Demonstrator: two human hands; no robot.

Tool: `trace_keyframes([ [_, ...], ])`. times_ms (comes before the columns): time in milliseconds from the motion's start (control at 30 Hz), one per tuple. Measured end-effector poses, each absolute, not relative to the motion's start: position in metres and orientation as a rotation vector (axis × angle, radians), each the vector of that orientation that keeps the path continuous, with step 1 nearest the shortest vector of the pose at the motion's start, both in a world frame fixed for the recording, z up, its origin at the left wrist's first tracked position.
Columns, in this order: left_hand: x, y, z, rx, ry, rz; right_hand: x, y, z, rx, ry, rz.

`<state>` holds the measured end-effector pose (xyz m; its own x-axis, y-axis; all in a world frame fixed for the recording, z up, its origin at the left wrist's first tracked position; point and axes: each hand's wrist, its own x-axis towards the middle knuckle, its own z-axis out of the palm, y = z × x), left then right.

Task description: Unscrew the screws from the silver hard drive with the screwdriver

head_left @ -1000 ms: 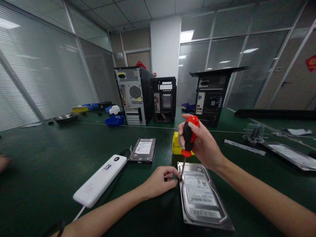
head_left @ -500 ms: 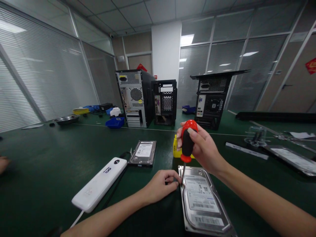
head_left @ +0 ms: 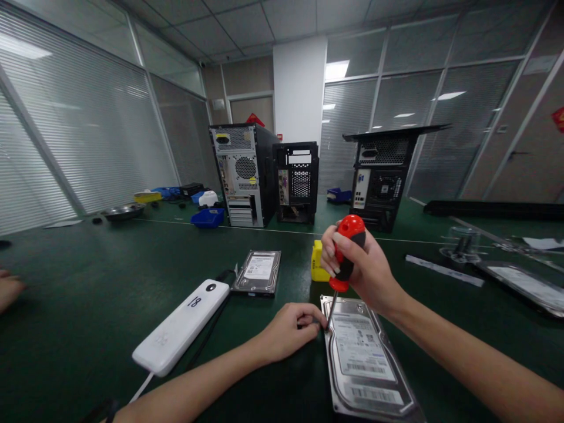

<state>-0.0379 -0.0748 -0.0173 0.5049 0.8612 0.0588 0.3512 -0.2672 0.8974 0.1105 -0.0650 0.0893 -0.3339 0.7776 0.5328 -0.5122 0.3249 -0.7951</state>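
My right hand (head_left: 365, 270) grips a screwdriver (head_left: 344, 258) with a red and black handle, tilted, its tip down on the left edge of a silver hard drive (head_left: 363, 358) that lies flat on the green table (head_left: 88, 294). My left hand (head_left: 286, 332) rests on the table at the drive's left edge, fingers curled and pinched right at the screwdriver tip. Whether they hold anything is hidden.
A second hard drive (head_left: 258, 271), a white power bank (head_left: 183, 326) with cable and a yellow block (head_left: 318, 261) lie ahead. Three computer cases (head_left: 247, 173) stand at the back with a blue bin (head_left: 207, 217). Another person's hand (head_left: 7, 288) shows at far left. Panels (head_left: 520, 279) lie at right.
The screwdriver handle has tilted slightly to the right in my right hand, its tip staying at the drive's edge. My left hand has stayed put. The view shifted a little.
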Motion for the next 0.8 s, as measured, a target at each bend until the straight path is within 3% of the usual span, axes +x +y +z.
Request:
trace_keyframes([
  [367,-0.038,-0.075,-0.018,1.872,0.992,0.699,0.111,-0.065,0.082,-0.189,-1.325,1.449],
  [800,-0.04,-0.076,-0.017,1.859,0.995,0.678,0.116,-0.063,0.093,-0.171,-1.262,1.321],
])
